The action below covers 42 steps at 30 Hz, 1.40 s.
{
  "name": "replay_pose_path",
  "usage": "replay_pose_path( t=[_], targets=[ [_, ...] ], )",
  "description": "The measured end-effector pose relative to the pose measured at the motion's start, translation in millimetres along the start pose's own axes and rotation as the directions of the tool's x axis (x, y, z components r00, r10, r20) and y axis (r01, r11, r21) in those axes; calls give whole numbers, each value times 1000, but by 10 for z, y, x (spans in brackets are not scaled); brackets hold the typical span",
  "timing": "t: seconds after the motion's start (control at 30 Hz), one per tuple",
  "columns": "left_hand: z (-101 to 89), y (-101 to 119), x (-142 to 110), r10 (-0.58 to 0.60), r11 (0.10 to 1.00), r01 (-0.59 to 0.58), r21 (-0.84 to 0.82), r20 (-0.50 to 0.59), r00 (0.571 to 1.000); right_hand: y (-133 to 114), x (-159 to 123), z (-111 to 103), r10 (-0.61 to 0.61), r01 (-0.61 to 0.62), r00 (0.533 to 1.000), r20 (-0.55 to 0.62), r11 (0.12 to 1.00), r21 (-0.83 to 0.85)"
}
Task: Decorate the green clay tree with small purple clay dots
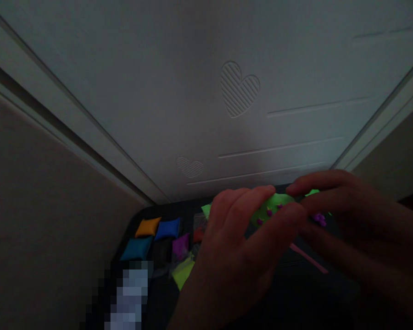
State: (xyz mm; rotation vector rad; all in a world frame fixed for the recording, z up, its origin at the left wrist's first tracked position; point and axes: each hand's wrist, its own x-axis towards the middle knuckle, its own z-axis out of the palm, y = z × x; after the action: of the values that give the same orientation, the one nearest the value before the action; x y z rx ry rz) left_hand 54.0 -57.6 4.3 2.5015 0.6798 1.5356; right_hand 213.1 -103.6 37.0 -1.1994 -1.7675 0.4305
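My left hand (248, 238) is closed on a green modelling clay piece (278, 200), with the thumb in front and the fingers behind. Small purple dots with yellowish bits are set on the clay's face. At its right end is my right hand (351, 220), fingers curved and apart, tips close to my left thumb. Whether those tips touch the clay is hard to see in the dim light. Below the hands lies a pink stick-like tool (309, 259). A purple clay lump (319, 219) shows behind my right fingers.
On the dark table (158, 298) at left lie clay packs: orange (147, 227), blue (168, 229), teal (136, 248), purple (181, 246) and yellow-green (183, 274). A blurred pale patch (129, 293) covers the near left. A white panel with hearts (239, 89) rises behind the table.
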Motion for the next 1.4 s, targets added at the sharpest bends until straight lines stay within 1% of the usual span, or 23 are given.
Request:
replay_pose_path(
  t=[0.03,0.1,0.17,0.23,0.37,0.5,0.63,0.73,0.8,0.9,0.97,1.07,1.1,1.17,1.23,1.33,1.4],
  targets=[
    [-11,17,-2,-24,999,24,23,5,1000,7,-12,-3,18,-18,1000,-17,1000,9],
    [-38,54,-10,-60,995,57,80,30,998,20,-38,-11,57,-53,994,-91,998,45],
    [-62,85,-18,-76,992,70,104,49,996,29,-56,-21,98,-85,985,-141,992,94],
    [-76,103,-23,-87,994,81,77,77,993,29,-60,-33,120,-104,985,-121,986,131],
    [-81,114,-20,-112,994,112,3,121,986,7,-43,-63,93,-78,993,-70,980,185],
    [-75,129,-24,-172,983,181,-43,169,971,-13,-19,-107,91,-93,996,20,974,206],
    [-68,143,-43,-228,967,245,-68,197,954,-7,0,-137,117,-120,993,28,963,242],
    [-64,131,-57,-198,974,215,-66,202,959,11,-8,-132,128,-138,990,53,951,277],
    [-62,113,-69,-136,988,147,-42,193,972,26,-24,-124,134,-146,989,58,938,316],
    [-57,94,-95,-53,999,54,4,210,976,56,-47,-132,142,-161,987,79,921,355],
    [-53,103,-106,-53,998,46,38,214,975,77,-48,-157,131,-168,983,129,924,344],
    [-49,148,-97,-87,991,63,120,213,973,99,-36,-208,118,-172,976,184,935,311],
    [-49,166,-90,-80,989,51,138,216,973,102,-33,-224,117,-174,973,197,937,303],
    [-47,192,-76,-48,989,18,150,200,979,103,-30,-247,118,-176,971,206,941,289],
    [-47,199,-71,-41,988,12,155,188,981,104,-33,-256,118,-176,971,210,943,282],
    [-58,180,-78,-64,987,30,156,214,975,114,-39,-250,115,-173,971,208,943,286],
    [-71,163,-83,-48,991,16,136,236,970,124,-40,-241,112,-170,972,205,941,293]
  ],
)
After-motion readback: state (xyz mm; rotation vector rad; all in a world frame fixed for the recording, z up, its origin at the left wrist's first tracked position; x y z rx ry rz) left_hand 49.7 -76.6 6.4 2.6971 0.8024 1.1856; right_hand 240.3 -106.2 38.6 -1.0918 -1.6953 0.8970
